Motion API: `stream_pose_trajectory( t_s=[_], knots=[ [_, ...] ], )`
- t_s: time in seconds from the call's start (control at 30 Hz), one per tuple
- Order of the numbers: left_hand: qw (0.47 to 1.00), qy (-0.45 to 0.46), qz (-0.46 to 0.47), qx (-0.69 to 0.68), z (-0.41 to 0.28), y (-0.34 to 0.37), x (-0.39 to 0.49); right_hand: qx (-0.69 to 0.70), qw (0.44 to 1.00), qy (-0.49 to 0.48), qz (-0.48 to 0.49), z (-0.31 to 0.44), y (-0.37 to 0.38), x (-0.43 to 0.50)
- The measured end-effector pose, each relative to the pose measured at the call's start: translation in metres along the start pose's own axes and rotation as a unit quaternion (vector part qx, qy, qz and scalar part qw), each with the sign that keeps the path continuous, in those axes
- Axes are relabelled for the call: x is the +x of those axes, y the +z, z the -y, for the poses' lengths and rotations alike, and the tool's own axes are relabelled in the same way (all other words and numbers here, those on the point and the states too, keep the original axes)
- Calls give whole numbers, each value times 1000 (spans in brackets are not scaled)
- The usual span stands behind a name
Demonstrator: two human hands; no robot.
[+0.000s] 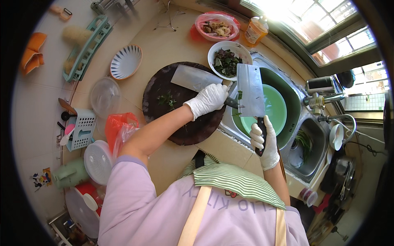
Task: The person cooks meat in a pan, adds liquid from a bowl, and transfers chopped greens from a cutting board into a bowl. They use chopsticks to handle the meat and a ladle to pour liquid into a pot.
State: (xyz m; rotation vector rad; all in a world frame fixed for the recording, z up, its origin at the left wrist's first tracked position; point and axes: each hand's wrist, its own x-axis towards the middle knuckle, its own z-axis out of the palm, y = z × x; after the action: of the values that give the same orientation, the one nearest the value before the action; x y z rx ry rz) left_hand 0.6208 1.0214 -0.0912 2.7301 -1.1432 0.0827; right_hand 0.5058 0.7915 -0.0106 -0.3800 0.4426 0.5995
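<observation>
My left hand, in a white glove, is closed around the handle end of a cleaver, whose blade lies over the dark round chopping board. In my right hand, also gloved, is the black handle of a second cleaver. Its blade points away from me, over the sink's near edge, with bits of green leaf on it. Chopped leaf scraps lie on the left of the board. Just beyond the blades, a white bowl holds dark green and purplish leaves.
A green basin sits in the larger sink; greens lie in the smaller one. Behind stand a pink bowl of food and an orange soap bottle. To the left are a striped dish, clear lids and a red bag.
</observation>
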Motion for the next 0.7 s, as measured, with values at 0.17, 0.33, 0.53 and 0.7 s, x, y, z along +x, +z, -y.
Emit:
stream_pose_trajectory(
  t_s=[0.17,0.33,0.53,0.7],
  knots=[
    [996,2,-7,94,9,-30,-17,-109,990,-72,-51,4,-6,-26],
    [990,-71,-77,91,43,-95,-40,-291,952,-48,-87,6,1,-20],
    [964,-152,-218,21,65,-154,-47,-763,600,-233,-64,-26,9,52],
    [944,-173,-281,-8,65,-187,-52,-864,418,-281,-22,-53,12,115]
  ],
)
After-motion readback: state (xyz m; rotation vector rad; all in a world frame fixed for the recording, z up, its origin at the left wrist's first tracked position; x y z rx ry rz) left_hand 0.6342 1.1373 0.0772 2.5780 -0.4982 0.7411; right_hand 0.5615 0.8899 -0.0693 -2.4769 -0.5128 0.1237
